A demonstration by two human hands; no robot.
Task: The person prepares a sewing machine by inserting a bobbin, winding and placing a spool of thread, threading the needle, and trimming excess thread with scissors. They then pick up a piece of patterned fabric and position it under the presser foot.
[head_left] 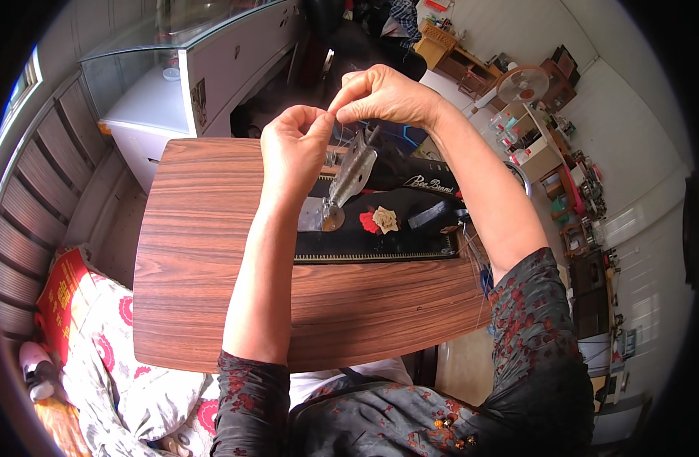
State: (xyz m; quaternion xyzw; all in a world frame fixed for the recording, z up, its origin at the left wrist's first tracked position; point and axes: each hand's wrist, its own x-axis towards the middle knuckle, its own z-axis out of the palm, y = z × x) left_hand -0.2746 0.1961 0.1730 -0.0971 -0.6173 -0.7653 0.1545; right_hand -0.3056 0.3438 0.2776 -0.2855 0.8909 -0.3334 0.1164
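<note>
One left hand (295, 148), one right hand (391, 97), both pinched, held item too fine to tell, near black sewing machine (399, 169)

Tabletop (193, 244): brown, dark-streaked wood grain, curved edge. Black sewing machine (399, 171) set into it. Small blue item (486, 279), pale threads (472, 251) near machine's right end.

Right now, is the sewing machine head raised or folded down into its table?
Raised: the sewing machine head stands above its black bed, which is set into the wood-grain tabletop.
</note>
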